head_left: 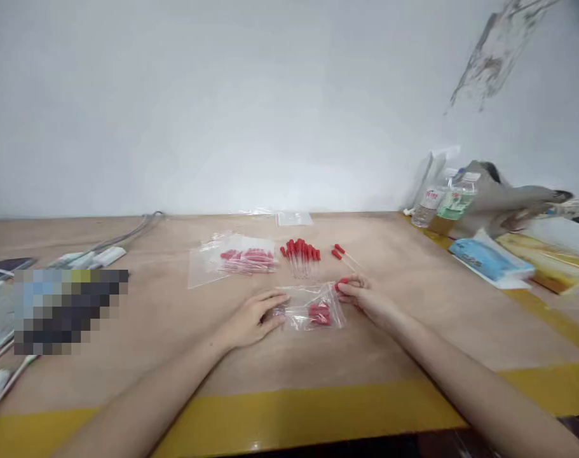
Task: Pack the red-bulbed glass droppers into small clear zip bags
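Note:
A clear plastic bag (pixel 296 316) lies flat on the table with several red-bulbed droppers (pixel 320 313) inside, bulbs towards its right end. My left hand (pixel 255 319) grips the bag's left end between thumb and fingers. At the bag's right end, my right hand (pixel 358 292) pinches a dropper by its red bulb (pixel 340 284); its stem is hard to make out. Behind the bag, several loose droppers (pixel 301 251) lie in a row, red bulbs facing the wall. Two more droppers (pixel 337 252) rest apart to the right.
Filled bags of droppers (pixel 251 256) lie piled at back left. A flat empty bag (pixel 293 219) is by the wall. Bottles (pixel 454 197), a blue tissue pack (pixel 490 259) and a yellow pack (pixel 546 261) stand right. Cables (pixel 122 238) and a blurred-out object (pixel 70 312) lie left.

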`<state>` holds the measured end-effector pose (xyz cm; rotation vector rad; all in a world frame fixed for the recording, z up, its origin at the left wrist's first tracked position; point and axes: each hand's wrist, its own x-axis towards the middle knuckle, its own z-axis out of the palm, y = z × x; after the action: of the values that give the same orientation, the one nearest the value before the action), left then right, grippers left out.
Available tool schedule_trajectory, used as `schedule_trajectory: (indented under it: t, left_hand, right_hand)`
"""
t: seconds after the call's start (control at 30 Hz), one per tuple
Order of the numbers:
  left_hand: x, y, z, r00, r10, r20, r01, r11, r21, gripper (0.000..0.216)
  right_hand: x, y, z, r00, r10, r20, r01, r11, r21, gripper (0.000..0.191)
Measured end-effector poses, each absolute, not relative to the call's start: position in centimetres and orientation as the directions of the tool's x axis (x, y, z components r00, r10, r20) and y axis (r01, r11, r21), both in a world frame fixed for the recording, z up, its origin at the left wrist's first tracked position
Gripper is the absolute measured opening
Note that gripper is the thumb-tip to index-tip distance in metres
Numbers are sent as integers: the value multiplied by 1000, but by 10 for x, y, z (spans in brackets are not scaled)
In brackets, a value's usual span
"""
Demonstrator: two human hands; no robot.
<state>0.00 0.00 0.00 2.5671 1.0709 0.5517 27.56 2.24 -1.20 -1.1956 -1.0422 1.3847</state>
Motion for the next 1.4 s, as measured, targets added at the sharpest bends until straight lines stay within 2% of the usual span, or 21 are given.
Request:
schedule_trajectory:
  t: [0.1,0.2,0.3,0.4,0.57,0.67,0.8,0.9,1.03,1.17,1.2,1.27,1.33,1.4]
  left_hand:
    - [0,0,0,637,732,241,614,-671,415,42]
    - [0,2,-1,640,723,260,605,-683,409,43]
    - [0,3,-2,646,709,281,591,-699,403,42]
    - [1,3,-2,644,707,292,586,-702,405,42]
    - [0,3,-2,647,709,280,590,-698,405,39]
    - [0,3,-2,658,707,260,591,-699,403,35]
    - [0,3,-1,659,709,251,589,-694,414,34]
    - [1,3,-1,657,708,257,584,-694,421,34]
    - [0,2,0,652,711,262,584,-692,425,34]
    - [0,2,-1,660,705,262,582,-699,415,34]
    - [0,2,-1,660,704,261,582,-699,415,35]
    - [0,3,-1,661,705,259,580,-698,420,35]
    - [0,3,-1,659,706,259,578,-696,427,35]
    - [0,3,-1,657,709,256,579,-692,432,35]
  right_hand:
    - [279,21,-11,-67,996,-52,117,-43,-992,34]
    - [277,22,-12,-103,993,61,317,91,-944,27]
    - [271,23,-15,-198,967,160,397,228,-889,21]
    - [264,23,-18,-313,922,229,368,340,-865,22]
    - [268,29,-21,-190,961,201,514,272,-813,21]
    - [283,47,-14,-155,959,239,569,285,-772,16]
    - [301,78,-1,-24,931,365,833,220,-507,9]
    - [297,96,2,-10,956,294,900,137,-414,19]
    - [281,105,0,36,983,180,901,46,-432,27]
    - [282,95,10,-21,981,192,871,112,-479,24]
    - [286,90,14,-44,979,200,838,145,-526,21]
    - [296,78,19,-78,976,202,674,201,-711,21]
    - [306,66,18,-77,976,202,372,216,-903,26]
    - [310,56,10,-4,978,209,99,209,-973,31]
